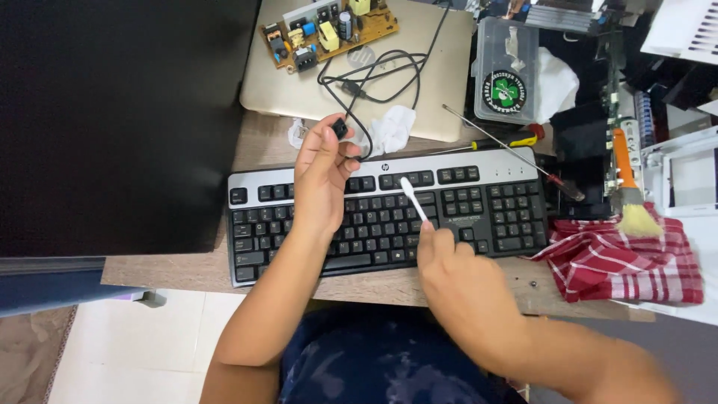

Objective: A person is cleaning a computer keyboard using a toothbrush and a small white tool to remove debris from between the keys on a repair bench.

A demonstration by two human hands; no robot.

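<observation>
A black and silver keyboard [479, 213] lies across a wooden desk [374, 288]. My left hand [321, 176] hovers over its upper left keys and pinches a small black key cap [339, 129] between thumb and fingers. My right hand [456, 273] rests at the keyboard's front edge and holds a white cotton swab [413, 198], whose tip points at the upper middle keys.
A closed laptop [419, 82] behind the keyboard carries a bare circuit board [329, 31] and a black cable [381, 71]. Crumpled tissue [393, 127], two screwdrivers [516, 153], a clear plastic box [507, 71], an orange-handled brush [632, 194] and a red checked cloth [621, 258] lie right. A dark monitor [120, 120] fills the left.
</observation>
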